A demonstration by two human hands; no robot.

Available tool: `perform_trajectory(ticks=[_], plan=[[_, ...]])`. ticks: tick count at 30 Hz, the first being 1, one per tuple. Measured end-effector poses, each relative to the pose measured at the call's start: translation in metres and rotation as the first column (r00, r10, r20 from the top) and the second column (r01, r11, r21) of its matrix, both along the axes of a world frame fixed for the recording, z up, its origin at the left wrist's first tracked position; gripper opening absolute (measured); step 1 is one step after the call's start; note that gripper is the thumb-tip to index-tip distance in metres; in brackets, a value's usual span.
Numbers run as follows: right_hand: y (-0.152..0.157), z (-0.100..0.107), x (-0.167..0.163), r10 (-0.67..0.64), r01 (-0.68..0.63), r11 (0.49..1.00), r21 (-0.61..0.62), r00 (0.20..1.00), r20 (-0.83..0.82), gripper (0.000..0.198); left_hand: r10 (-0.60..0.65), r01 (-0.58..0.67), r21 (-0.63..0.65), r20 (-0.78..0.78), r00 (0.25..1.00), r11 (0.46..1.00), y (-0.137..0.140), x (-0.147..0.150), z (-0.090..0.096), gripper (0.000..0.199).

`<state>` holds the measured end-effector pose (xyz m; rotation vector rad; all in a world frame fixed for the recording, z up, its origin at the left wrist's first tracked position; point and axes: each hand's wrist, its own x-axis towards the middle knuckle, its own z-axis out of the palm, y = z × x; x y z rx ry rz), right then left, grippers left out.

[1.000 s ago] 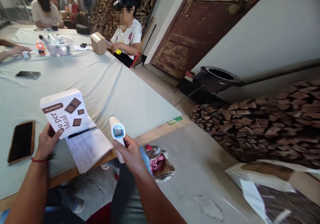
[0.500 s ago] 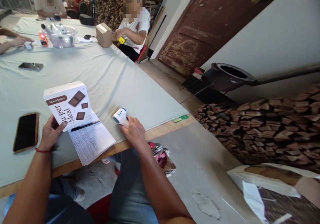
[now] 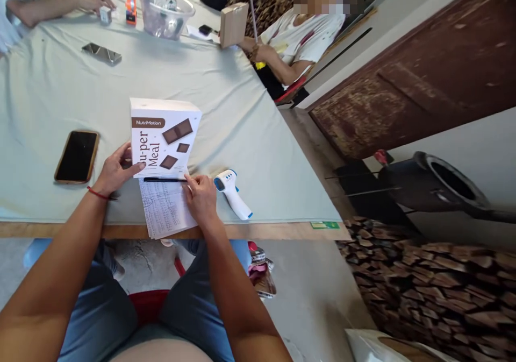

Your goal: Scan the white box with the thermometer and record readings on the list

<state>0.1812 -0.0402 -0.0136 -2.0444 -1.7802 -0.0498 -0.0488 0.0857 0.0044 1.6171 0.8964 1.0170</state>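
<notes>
A white NutriMotion box [image 3: 169, 141] with brown chocolate pictures stands tilted above the table, its printed front towards me. My left hand [image 3: 115, 168] is closed on its lower left side, thumb across the front. At its lower right corner my right hand [image 3: 200, 195] has its fingers bent and pressed in, close to the end of a black pen [image 3: 165, 179]. The pen lies across a handwritten notebook [image 3: 165, 206] under the box. Just right of my right hand a white and blue infrared thermometer [image 3: 233, 192] lies on the cloth.
A phone in a brown case [image 3: 76, 156] lies at left, another phone [image 3: 101, 52] farther back. A basin of bottles [image 3: 165, 23], an orange item [image 3: 131, 9] and a cardboard box [image 3: 234, 24] stand at the back. Two people sit around the table. Stacked firewood [image 3: 435, 297] is at right.
My right hand has let go of the thermometer, now lying on the table, and moved left to the box's corner. The box is turned more squarely towards me. The view has swung left.
</notes>
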Motion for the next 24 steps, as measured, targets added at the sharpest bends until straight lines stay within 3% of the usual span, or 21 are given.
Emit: perform_trajectory(ticks=[2, 5, 8, 12, 15, 18, 24], plan=[[0.004, 0.004, 0.001, 0.028, -0.026, 0.998, -0.064, 0.999, 0.025, 0.02, -0.007, 0.007, 0.011, 0.006, 1.0, 1.0, 0.0, 0.001, -0.003, 0.078], [-0.008, 0.013, 0.011, 0.195, -0.199, 0.973, -0.118, 0.98, -0.039, 0.012, -0.027, 0.027, 0.016, 0.021, 0.999, 1.0, 0.0, 0.003, -0.006, 0.078], [-0.036, 0.018, 0.017, 0.292, -0.306, 0.952, -0.018, 0.924, -0.249, 0.013, -0.027, 0.026, 0.045, 0.023, 0.999, 0.999, -0.001, 0.004, -0.007, 0.077], [-0.076, 0.007, 0.005, 0.162, -0.056, 0.98, 0.19, 0.777, -0.608, 0.012, -0.042, 0.042, 0.089, 0.001, 0.999, 0.995, -0.002, 0.005, -0.006, 0.078], [-0.093, -0.007, -0.011, 0.102, 0.078, 0.978, 0.193, 0.631, -0.769, 0.007, -0.067, 0.069, 0.112, -0.022, 0.998, 0.991, -0.005, 0.005, -0.002, 0.083], [-0.097, -0.015, -0.02, 0.115, 0.068, 0.98, 0.189, 0.582, -0.805, 0.01, -0.088, 0.094, 0.142, -0.051, 0.995, 0.985, -0.008, 0.006, 0.002, 0.084], [-0.092, -0.015, -0.021, 0.175, -0.069, 0.984, 0.166, 0.572, -0.801, 0.014, -0.098, 0.108, 0.167, -0.069, 0.993, 0.98, -0.01, 0.008, 0.005, 0.078]])
